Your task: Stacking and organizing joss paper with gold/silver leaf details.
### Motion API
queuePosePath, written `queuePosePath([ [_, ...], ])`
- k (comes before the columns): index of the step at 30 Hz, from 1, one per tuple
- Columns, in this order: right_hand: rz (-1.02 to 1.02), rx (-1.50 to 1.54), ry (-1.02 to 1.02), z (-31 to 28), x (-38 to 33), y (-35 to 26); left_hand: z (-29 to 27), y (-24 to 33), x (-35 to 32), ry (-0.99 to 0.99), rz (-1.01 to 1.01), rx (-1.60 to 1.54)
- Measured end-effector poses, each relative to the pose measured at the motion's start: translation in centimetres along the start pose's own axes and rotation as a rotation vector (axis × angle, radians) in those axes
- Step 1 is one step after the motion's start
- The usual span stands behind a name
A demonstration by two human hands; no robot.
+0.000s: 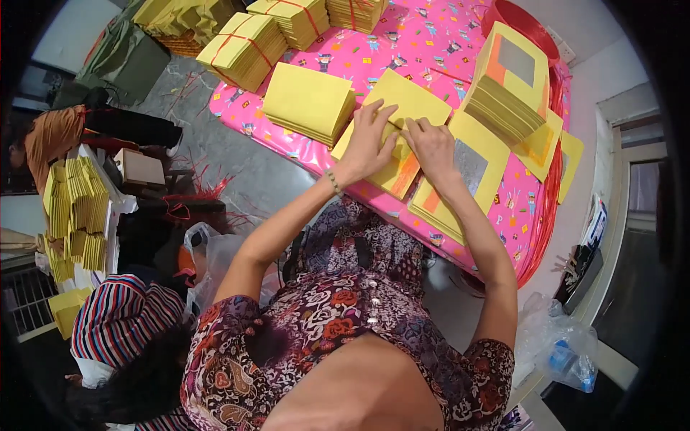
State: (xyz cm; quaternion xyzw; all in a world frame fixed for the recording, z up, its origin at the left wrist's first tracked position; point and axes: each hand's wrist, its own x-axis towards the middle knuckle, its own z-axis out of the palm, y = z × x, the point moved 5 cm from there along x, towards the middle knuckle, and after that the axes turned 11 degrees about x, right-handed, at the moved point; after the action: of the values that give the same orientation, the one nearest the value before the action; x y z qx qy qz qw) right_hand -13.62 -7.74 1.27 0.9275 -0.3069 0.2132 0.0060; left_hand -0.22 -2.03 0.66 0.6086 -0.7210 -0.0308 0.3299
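A yellow paper sheet (410,97) with an orange patch lies in front of me at the table's near edge, partly folded over. My left hand (368,141) rests on it with fingers spread, a beaded bracelet at the wrist. Close beside it, my right hand (433,149) has its fingers curled and pressed together on the paper at the fold. Under my right forearm is a low pile of flat yellow sheets (491,154) with silver patches. Left of my hands sits a stack of folded yellow papers (307,103).
A tall stack of yellow paper (503,108) stands at the right, near a red basin (528,25). Red strings (550,208) hang off the pink tablecloth's (431,43) right edge. Tied yellow bundles (241,50) line the far left. Two people sit at the left near more yellow papers (79,190).
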Motion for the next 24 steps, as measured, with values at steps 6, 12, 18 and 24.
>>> queuePosePath([
  [6, -0.095, 0.081, 0.229, -0.6, 0.4, 0.3, 3.2, -2.6, 0.4, 0.110, -0.482, -0.530],
  [12, -0.024, 0.064, 0.168, -1.3, 0.1, 0.3, 6.1, -2.9, 3.3, 0.055, -0.779, -1.013],
  [18, 0.074, 0.291, 0.298, -4.6, 0.6, 1.1, 2.7, -1.5, 4.1, 0.206, -0.662, -0.951],
  [24, 0.281, 0.585, 0.315, -5.5, 4.8, 3.0, -6.1, -1.8, 2.3, 0.212, -0.669, -1.045],
])
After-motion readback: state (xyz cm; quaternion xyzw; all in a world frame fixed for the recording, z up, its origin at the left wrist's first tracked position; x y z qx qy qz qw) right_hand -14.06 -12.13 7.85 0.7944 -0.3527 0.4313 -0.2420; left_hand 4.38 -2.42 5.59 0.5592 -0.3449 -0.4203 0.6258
